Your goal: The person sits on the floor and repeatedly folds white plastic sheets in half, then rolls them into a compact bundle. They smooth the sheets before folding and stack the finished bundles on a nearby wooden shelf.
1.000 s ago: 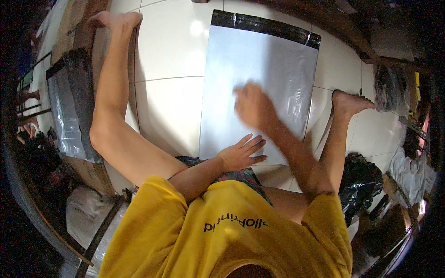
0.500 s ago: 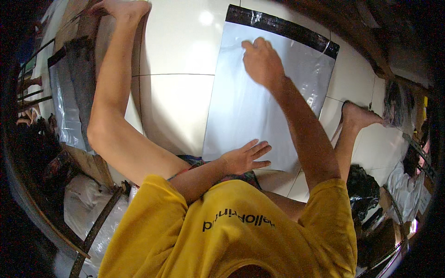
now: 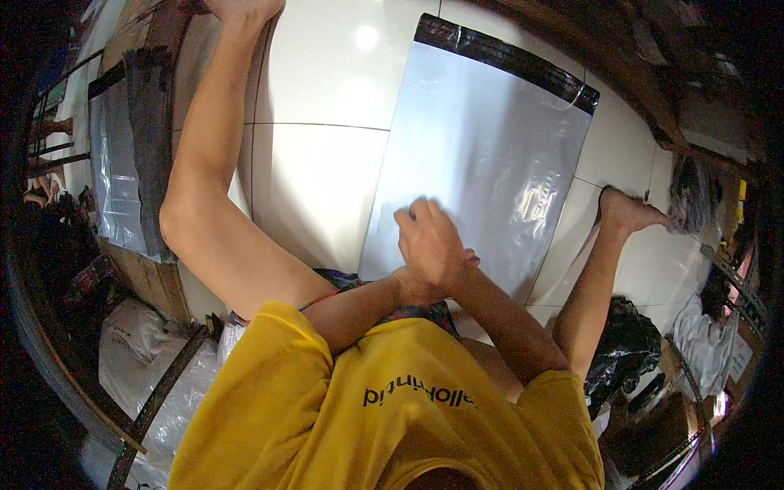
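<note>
A large pale grey plastic mailing bag [image 3: 490,122] lies flat on the floor between my legs, its black glossy end strip [image 3: 506,61] farthest from me. My right hand [image 3: 431,241] is over the near part of the bag, fingers curled in; whatever they might hold is hidden. Crossed beneath it is my left hand [image 3: 411,284], near the bag's close edge. Only its wrist and a few outstretched fingertips show past the right hand; the rest is covered.
On the left, a stack of similar grey and black bags [image 3: 122,171] rests on cardboard [image 3: 151,286]. Clear plastic wrapping [image 3: 175,400] lies at the lower left. A black plastic bag [image 3: 625,343] and a white bag [image 3: 702,343] sit at the right. A dark beam [image 3: 604,65] runs along the far right.
My right hand has come back from the bag's far part to its near part, now covering most of my left hand. The left hand has stayed about where it was.
</note>
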Demonstrator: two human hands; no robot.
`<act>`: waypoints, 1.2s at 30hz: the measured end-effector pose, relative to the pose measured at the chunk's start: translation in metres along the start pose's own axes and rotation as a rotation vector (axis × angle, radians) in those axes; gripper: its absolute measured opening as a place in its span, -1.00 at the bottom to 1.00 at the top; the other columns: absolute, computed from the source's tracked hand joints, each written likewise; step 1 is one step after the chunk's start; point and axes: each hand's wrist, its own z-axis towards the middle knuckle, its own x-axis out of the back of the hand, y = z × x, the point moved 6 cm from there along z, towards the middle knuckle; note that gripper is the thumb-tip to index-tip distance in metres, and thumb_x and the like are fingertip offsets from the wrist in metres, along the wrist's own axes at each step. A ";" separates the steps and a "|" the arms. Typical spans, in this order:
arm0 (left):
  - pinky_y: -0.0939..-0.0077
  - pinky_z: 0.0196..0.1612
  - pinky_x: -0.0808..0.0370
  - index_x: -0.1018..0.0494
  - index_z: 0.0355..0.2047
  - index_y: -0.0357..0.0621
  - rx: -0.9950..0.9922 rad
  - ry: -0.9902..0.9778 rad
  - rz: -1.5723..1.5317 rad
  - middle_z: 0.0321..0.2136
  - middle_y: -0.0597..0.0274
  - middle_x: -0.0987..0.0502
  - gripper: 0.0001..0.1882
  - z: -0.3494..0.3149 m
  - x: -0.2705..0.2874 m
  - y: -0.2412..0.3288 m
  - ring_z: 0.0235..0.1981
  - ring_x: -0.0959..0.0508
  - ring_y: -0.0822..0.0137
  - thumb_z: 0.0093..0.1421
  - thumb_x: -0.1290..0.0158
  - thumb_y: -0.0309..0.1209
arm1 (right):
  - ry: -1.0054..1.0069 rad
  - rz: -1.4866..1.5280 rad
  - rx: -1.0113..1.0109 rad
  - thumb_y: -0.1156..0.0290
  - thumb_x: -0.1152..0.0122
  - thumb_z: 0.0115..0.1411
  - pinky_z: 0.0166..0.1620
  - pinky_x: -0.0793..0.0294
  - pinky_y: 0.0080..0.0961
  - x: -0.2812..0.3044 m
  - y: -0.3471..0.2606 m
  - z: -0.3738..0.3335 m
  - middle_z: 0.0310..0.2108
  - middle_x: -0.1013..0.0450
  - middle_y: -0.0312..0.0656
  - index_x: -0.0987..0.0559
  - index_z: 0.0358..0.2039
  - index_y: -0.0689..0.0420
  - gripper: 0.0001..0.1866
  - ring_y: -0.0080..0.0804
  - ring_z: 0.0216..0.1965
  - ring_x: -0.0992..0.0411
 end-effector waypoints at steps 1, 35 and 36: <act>0.18 0.48 0.06 -0.14 0.40 0.09 -0.075 -0.023 0.294 0.44 0.02 -0.05 -0.45 -0.003 -0.003 0.005 0.45 -0.07 0.12 0.42 0.27 -0.20 | 0.016 -0.030 -0.023 0.51 -0.20 0.07 -0.09 -0.46 -0.15 0.001 0.005 0.011 -0.27 -0.39 0.01 -0.58 -0.20 0.21 -0.76 -0.04 -0.18 -0.38; 0.03 0.50 0.18 -0.15 0.34 -0.37 -0.255 -0.171 0.785 0.42 -0.10 -0.06 -0.16 -0.021 0.044 0.050 0.48 0.05 0.02 0.14 -0.08 -0.13 | -0.024 -0.165 -0.470 0.43 -0.40 0.03 0.23 -0.37 -0.14 0.003 0.075 -0.186 0.10 -0.31 0.03 -0.42 0.15 0.11 -0.37 0.07 0.14 -0.30; 0.04 0.50 0.18 -0.15 0.34 -0.34 -0.267 -0.181 0.829 0.42 -0.08 -0.06 -0.17 -0.031 0.052 0.048 0.48 0.05 0.04 0.16 -0.09 -0.13 | -0.002 -0.152 -0.447 0.43 -0.39 0.03 0.24 -0.37 -0.14 0.002 0.076 -0.185 0.11 -0.31 0.03 -0.42 0.15 0.12 -0.37 0.08 0.14 -0.30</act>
